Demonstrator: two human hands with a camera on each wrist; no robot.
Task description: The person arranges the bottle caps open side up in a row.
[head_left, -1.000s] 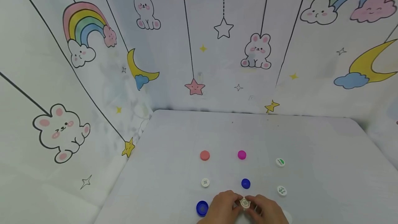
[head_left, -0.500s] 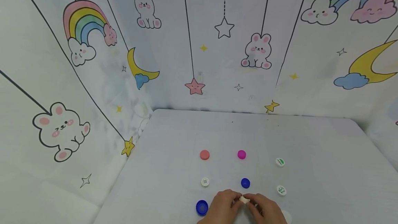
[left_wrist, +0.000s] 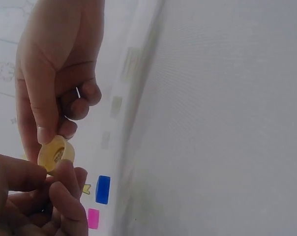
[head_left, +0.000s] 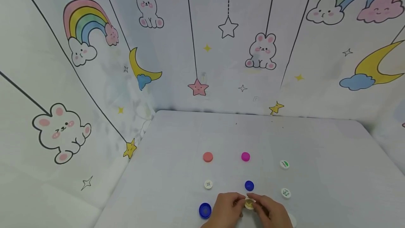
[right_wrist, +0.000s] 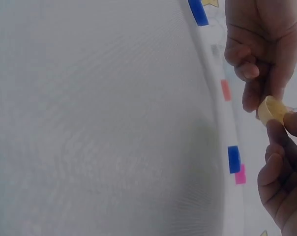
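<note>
A small cream-yellow bottle cap (head_left: 249, 204) is held between both hands just over the table's near side. Its hollow inside faces the head camera. My left hand (head_left: 225, 208) pinches it from the left with thumb and fingertips. From the other side the fingertips of my right hand (head_left: 270, 209) pinch its rim. In the left wrist view the cap (left_wrist: 57, 153) sits between the fingertips of both hands, its open side showing. The right wrist view shows the cap (right_wrist: 272, 110) tilted, with fingers covering part of it.
Just beyond the hands lies a blue cap (head_left: 249, 185). A larger blue cap (head_left: 205, 210) is left of my left hand. Farther out are a white cap (head_left: 208, 184), a coral cap (head_left: 207, 157), a magenta cap (head_left: 245, 156) and white printed caps (head_left: 285, 193).
Between the fingertips the cap has turned over: a ringed face showed first, then its pale side edge, now its yellow hollow. Both hands stay in nearly the same place.
</note>
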